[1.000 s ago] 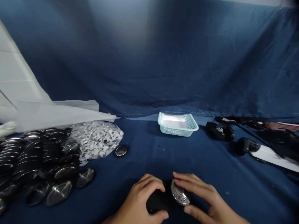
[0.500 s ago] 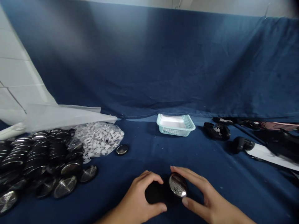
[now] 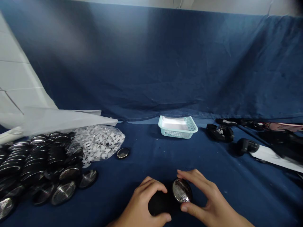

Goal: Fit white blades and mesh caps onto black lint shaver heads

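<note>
My right hand (image 3: pixel 208 201) pinches a shiny round perforated metal disc (image 3: pixel 181 190) by its edge, thumb below and index finger above. The disc is tilted, its holed face turned up and to the left. Just left of it, my left hand (image 3: pixel 146 203) curves around a plain black piece (image 3: pixel 159 201), with thumb and fingers at its sides. The black piece's exact shape is hard to make out against the dark cloth. Disc and black piece are close together; whether they touch is unclear.
At left lie stacked black-rimmed metal discs (image 3: pixel 35 160) and a clear bag of small white pieces (image 3: pixel 101 142), with one loose disc (image 3: pixel 122 153) nearby. A light blue basket (image 3: pixel 177 133) holds white paper. Black parts (image 3: pixel 219 132) and a white-and-black tool (image 3: pixel 272 156) lie right.
My right hand has shifted slightly downward with the metal disc, which has turned a little. My left hand has moved slightly right and down around the black piece.
</note>
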### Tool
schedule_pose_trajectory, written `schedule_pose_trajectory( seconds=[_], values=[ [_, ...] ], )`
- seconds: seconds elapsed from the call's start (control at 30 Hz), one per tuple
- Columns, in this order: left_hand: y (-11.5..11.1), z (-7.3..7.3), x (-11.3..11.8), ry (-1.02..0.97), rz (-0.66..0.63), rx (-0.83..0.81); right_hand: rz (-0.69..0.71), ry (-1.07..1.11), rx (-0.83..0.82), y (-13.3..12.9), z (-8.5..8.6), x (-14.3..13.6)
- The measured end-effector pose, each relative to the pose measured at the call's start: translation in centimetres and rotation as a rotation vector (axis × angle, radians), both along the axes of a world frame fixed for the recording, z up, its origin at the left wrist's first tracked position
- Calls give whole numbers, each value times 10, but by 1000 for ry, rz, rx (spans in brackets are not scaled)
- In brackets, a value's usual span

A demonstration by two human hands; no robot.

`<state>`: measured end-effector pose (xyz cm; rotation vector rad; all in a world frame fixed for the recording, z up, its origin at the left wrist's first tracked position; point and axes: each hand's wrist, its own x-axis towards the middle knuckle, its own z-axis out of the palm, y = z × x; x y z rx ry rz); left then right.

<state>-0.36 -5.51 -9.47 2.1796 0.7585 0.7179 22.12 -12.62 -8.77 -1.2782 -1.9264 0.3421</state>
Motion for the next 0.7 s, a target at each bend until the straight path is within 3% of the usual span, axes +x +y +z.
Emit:
schedule_pose_trajectory(
  seconds=[0.23,0.4,0.5,0.7],
  values=[
    [6,-2,0,20,-46,-8,82,81,-56,-1,8,4],
    [11,-6,-1,28,-72,5,-47,-52,-219,-10,-14,19],
    [14,-11,-2,29,-98,24,-26,-63,-259,-14,-22,23],
    [19,-18,-4,-10,-166,29,42,3,-138,-11,2,10]
  ],
)
